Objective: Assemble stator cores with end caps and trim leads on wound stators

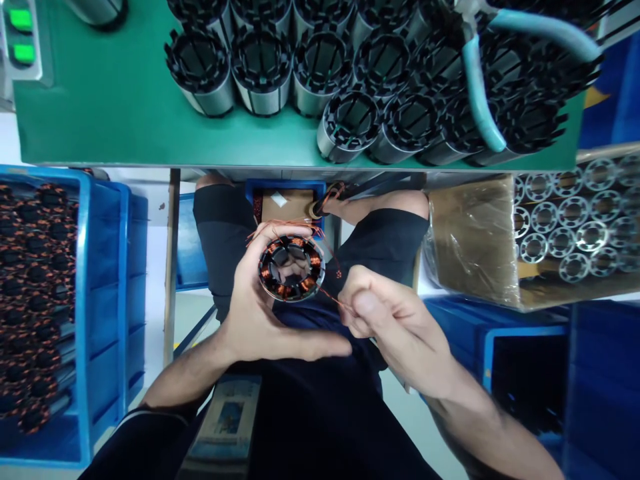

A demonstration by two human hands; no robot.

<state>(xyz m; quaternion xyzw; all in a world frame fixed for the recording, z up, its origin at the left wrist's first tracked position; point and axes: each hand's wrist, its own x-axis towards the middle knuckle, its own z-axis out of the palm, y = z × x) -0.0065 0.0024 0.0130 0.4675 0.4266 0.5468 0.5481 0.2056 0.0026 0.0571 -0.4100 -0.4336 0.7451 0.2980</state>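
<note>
A motor stator (316, 283) with copper windings and a black slotted rim rests in my left hand (265, 307), above my lap. The fingers curl round its far side, while the thumb stretches out to the right, apart from it. Loose copper wire ends stick out past its far edge. To the right, my right hand (375, 307) pinches a thin copper wire (333, 298) between thumb and forefinger. That wire runs from the stator's near right rim to the fingertips.
Several unwound stators (263, 73) stand on the green table (125, 127), with blue-handled pliers (480, 93) lying over some. Wound stators fill a blue bin (83, 320) at left. A carton (470, 233) at right holds metal cores. A small blue box (285, 184) sits under the table.
</note>
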